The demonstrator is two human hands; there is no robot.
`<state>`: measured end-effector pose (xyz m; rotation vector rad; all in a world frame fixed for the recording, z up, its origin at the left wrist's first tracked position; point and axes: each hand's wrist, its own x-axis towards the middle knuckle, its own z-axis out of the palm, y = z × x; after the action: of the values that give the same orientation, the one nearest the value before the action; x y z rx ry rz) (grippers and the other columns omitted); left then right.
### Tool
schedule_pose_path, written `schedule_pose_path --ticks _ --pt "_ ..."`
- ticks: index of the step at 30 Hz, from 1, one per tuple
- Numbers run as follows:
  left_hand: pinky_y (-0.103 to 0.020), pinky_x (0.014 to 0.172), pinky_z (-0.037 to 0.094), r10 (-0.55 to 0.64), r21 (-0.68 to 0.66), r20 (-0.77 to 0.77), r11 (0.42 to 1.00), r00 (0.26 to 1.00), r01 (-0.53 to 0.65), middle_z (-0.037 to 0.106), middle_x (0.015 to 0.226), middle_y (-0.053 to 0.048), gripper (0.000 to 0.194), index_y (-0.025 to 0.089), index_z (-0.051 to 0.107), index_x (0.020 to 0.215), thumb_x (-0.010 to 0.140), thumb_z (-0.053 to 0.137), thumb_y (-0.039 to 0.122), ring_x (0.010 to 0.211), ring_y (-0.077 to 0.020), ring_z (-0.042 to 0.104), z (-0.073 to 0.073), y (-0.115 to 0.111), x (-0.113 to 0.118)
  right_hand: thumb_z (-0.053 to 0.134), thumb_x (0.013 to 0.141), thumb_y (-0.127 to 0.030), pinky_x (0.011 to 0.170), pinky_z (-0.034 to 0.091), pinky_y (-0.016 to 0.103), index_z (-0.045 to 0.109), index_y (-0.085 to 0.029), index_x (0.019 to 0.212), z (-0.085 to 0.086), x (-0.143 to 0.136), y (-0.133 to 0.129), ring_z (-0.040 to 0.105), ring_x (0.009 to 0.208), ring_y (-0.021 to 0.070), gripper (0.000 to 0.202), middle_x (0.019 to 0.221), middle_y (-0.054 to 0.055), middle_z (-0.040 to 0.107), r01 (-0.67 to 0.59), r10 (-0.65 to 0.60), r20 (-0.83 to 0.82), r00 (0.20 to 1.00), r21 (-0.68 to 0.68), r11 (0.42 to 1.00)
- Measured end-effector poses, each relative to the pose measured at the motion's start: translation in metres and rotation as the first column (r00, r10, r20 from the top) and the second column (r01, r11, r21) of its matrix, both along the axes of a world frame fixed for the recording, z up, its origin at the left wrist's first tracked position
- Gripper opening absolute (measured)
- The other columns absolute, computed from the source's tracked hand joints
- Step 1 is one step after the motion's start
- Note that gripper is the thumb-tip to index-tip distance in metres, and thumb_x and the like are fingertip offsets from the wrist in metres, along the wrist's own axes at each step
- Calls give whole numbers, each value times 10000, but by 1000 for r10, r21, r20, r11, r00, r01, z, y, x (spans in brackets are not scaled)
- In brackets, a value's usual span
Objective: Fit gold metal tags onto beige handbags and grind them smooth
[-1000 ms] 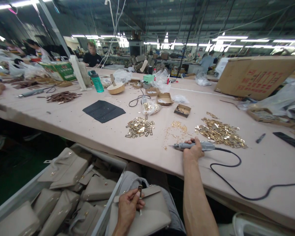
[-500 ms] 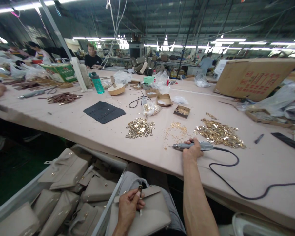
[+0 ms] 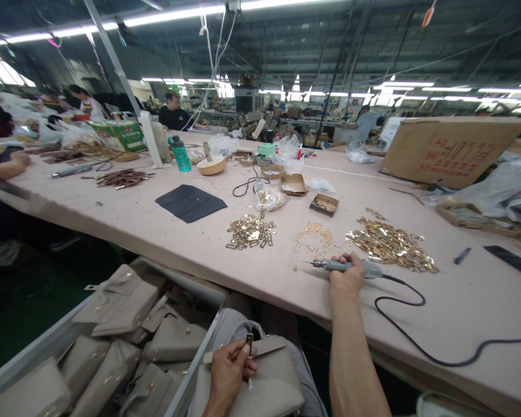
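My right hand (image 3: 349, 273) is wrapped round a grey corded screwdriver (image 3: 373, 270) low over the table, its tip pointing left beside a scatter of tiny gold screws (image 3: 316, 234). On my lap rests a beige handbag (image 3: 273, 379). My left hand (image 3: 232, 365) pinches a small metal plate (image 3: 249, 341) upright at the bag's flap. Gold rectangular buckles (image 3: 250, 231) lie heaped on the table left of the screws, and a larger pile of gold metal pieces (image 3: 393, 243) lies to the right.
A grey bin (image 3: 191, 362) of beige bags stands at my left. Farther back are a black sheet (image 3: 191, 202), small cardboard trays (image 3: 324, 204), a teal bottle (image 3: 180, 154), a tape roll (image 3: 212, 166) and a large carton (image 3: 451, 150). Another person's hand (image 3: 15, 165) is at far left.
The view has tilted up slightly, so the table items sit lower in the picture. My right hand still holds the screwdriver, and my left hand keeps its pinch on the metal plate.
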<state>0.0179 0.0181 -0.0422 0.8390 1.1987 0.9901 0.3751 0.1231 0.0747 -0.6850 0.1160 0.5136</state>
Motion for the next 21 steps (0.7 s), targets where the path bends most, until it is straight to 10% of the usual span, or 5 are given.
schedule_pose_path --ticks 21 --pt "-250 432 570 -24 9 30 1000 999 24 778 751 -150 616 56 776 914 616 881 585 491 -203 707 7 -2 0 694 859 -179 482 495 175 454 -206 848 16 -12 -33 462 479 53 241 728 -78 508 28 -26 37 999 -38 999"
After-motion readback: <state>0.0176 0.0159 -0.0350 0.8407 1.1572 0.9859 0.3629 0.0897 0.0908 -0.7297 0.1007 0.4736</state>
